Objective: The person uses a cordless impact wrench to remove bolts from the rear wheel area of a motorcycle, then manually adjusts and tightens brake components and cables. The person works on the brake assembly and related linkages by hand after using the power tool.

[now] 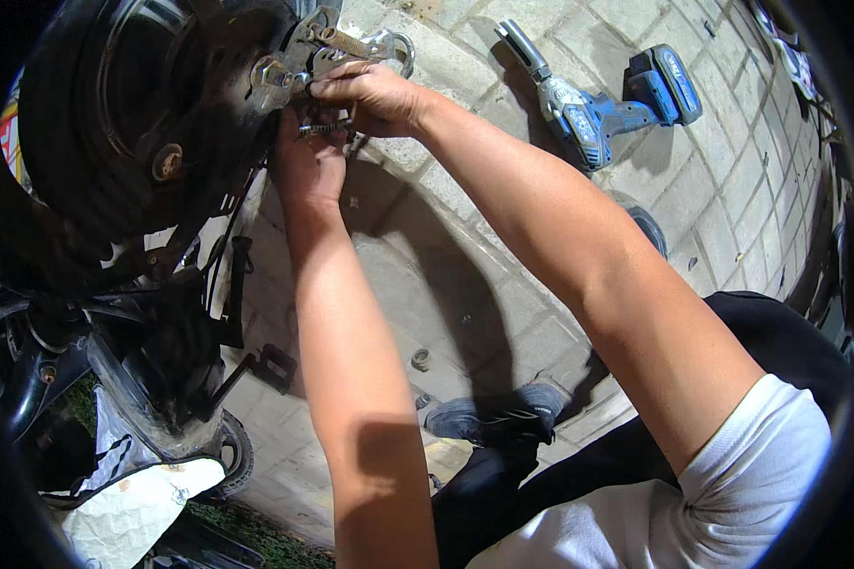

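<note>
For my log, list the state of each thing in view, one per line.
Left hand: fingers among metal parts, grip hidden
Right hand: fingers bent at those parts, hold unclear
Cordless impact wrench: lying on paving, unheld
Battery: attached to the wrench
Long socket: fitted on its nose
Rusty nut: fitted beside the dark wheel, tightness unclear

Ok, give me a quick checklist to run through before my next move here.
1. Right grip at the metal parts beside the wheel: ok.
2. Left grip firm: cannot tell, fingertips mostly hidden.
3. Power tool lying on the paving, away from both arms: ok.
4. Battery attached to it: ok.
5. Big nut tight: cannot tell.
6. No loose bits on the paving: not ok, a small round piece lies there.
</note>
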Available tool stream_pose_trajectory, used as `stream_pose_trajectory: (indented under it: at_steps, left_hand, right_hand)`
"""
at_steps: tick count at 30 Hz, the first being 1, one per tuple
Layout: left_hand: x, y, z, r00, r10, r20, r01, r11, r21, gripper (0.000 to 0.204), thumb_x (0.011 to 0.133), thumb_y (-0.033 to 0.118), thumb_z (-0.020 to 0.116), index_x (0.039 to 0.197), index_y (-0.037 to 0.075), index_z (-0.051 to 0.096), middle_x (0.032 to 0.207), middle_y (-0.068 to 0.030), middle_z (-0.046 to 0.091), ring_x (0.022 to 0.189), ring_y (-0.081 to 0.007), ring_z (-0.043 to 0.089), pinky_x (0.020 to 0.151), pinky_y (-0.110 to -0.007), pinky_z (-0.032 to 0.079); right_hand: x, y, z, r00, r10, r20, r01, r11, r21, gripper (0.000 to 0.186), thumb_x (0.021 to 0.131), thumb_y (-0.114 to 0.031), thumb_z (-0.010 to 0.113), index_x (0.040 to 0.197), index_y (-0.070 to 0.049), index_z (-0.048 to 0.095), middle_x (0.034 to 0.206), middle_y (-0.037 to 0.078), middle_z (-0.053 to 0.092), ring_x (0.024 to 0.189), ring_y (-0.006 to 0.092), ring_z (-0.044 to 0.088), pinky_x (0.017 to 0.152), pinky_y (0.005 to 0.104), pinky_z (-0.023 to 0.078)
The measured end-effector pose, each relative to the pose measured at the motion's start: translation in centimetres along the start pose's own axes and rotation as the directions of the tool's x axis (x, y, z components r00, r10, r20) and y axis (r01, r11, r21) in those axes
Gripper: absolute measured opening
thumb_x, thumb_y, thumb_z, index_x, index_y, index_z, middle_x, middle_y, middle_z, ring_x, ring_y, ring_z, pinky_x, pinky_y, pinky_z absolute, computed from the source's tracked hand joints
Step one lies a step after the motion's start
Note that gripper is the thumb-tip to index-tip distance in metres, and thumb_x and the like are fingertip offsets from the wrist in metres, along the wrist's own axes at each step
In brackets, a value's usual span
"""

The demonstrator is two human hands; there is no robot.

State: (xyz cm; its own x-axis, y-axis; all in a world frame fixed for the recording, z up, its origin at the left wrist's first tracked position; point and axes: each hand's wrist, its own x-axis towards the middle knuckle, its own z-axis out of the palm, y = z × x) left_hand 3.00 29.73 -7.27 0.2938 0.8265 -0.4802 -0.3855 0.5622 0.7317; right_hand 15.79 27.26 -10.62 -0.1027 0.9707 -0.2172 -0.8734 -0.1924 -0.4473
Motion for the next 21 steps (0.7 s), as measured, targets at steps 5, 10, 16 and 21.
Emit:
stream_pose_trajectory:
  at_steps: [5,10,16,21]
  left_hand:
    - [0.0,0.1,0.3,1.000,0.003,0.017,-0.001,0.992,-0.130,0.026,0.096,0.028,0.049,0.114,0.011,0.058,0.105,-0.0030,0.062,0.094,-0.0172,0.057,0.075,-0.031,0.043]
    - [-1.2,-0.8,1.5,0.980,0.150,-0.128,-0.159,0.985,-0.066,0.026,0.091,0.021,0.057,0.113,0.006,0.058,0.105,-0.0053,0.061,0.091,-0.0168,0.057,0.078,-0.031,0.044]
    - [-0.3,-1.7,3.2,0.954,0.009,-0.298,0.021,0.995,0.096,0.024,0.092,0.029,0.056,0.108,0.012,0.063,0.099,-0.0025,0.065,0.091,-0.0175,0.060,0.076,-0.033,0.046]
    - [-0.5,-0.6,2.7,0.965,-0.016,-0.262,0.036,0.997,0.071,0.022,0.090,0.030,0.055,0.099,0.010,0.061,0.085,-0.0048,0.062,0.081,-0.0185,0.060,0.074,-0.034,0.049]
  right_hand:
    - [0.4,0.6,0.1,0.985,-0.038,0.169,0.015,0.991,0.136,0.017,0.088,-0.013,0.063,0.102,-0.004,0.063,0.096,0.008,0.066,0.089,0.0197,0.062,0.082,0.0411,0.050]
    - [0.6,0.2,-0.3,0.979,0.019,0.203,-0.027,0.999,0.038,0.018,0.090,-0.016,0.061,0.103,-0.003,0.063,0.096,0.008,0.066,0.088,0.0198,0.062,0.081,0.0406,0.050]
    - [0.3,-0.2,0.4,0.996,0.077,0.055,-0.072,0.994,-0.087,0.017,0.088,-0.017,0.064,0.095,-0.001,0.065,0.080,0.011,0.067,0.068,0.0221,0.065,0.061,0.0359,0.054]
    - [0.1,-0.6,0.5,0.990,0.102,0.097,-0.095,0.993,-0.077,0.019,0.089,-0.017,0.061,0.098,0.000,0.062,0.081,0.014,0.067,0.063,0.0270,0.066,0.057,0.0404,0.057]
